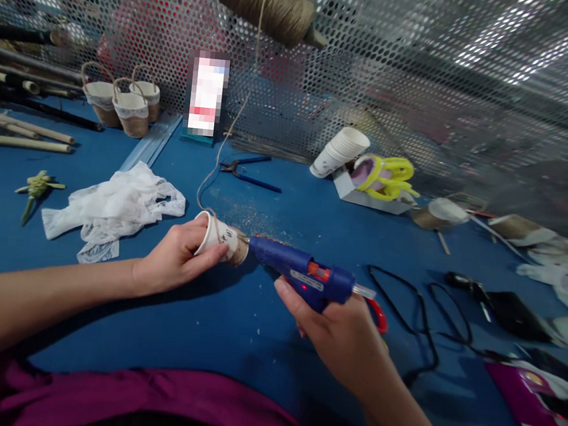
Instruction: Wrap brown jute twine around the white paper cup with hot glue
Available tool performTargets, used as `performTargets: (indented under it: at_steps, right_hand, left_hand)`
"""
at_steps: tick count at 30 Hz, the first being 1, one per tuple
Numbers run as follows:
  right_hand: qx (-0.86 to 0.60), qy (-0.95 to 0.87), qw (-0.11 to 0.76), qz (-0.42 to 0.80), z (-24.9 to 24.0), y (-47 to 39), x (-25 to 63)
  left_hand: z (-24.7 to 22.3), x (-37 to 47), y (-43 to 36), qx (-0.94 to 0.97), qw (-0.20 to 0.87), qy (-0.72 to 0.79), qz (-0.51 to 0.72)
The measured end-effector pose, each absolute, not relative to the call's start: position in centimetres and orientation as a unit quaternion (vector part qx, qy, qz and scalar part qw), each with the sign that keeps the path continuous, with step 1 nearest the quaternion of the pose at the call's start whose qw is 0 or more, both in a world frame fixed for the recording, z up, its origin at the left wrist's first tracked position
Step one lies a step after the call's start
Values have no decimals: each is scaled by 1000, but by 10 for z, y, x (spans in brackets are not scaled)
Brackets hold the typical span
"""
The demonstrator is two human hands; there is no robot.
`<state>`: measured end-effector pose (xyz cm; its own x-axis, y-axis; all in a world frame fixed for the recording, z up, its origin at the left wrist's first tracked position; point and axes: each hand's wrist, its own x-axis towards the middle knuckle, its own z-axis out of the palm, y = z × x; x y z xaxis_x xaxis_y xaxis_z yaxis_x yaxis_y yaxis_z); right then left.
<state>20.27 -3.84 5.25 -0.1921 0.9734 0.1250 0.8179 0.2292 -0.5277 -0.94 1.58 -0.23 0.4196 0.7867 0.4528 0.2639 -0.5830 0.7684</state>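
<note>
My left hand [179,253] is wrapped round a white paper cup [219,237] lying on its side, its rim to the left. Brown twine [217,160] covers the cup's base end and runs up to a large spool [266,4] above. In my right hand [326,324] is a blue glue gun [299,268] with a small red light lit. Its nozzle touches or nearly touches the twine-wrapped end of the cup. A clear glue stick [364,292] pokes out of the gun's back.
White lace [118,207] lies left of the cup. Pliers [252,173], a lit phone [205,95], finished small baskets [133,111], and stacked cups [340,153] stand behind. A black cable [425,314] coils at the right, near a purple box [521,403].
</note>
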Motion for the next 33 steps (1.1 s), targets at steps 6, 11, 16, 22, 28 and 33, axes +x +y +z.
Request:
performTargets:
  at_steps: [6, 11, 16, 22, 28, 33]
  right_hand:
    - [-585, -762, 220, 169, 53, -39, 202]
    - [-574, -772, 224, 155, 50, -39, 202]
    - [-562, -782, 229, 141, 49, -38, 201]
    - [-576, -779, 214, 125, 55, -43, 197]
    - [-566, -782, 238, 107, 47, -42, 200]
    - [-567, -781, 233, 119, 49, -41, 199]
  left_hand:
    - [0, -8, 14, 757, 361, 382, 389]
    - [-2, -7, 15, 721, 398, 430, 371]
    - [-3, -6, 14, 691, 427, 461, 356]
    - [-1, -4, 14, 662, 462, 470, 356]
    - [1, -3, 14, 639, 488, 474, 359]
    - [1, -1, 15, 616, 507, 483, 361]
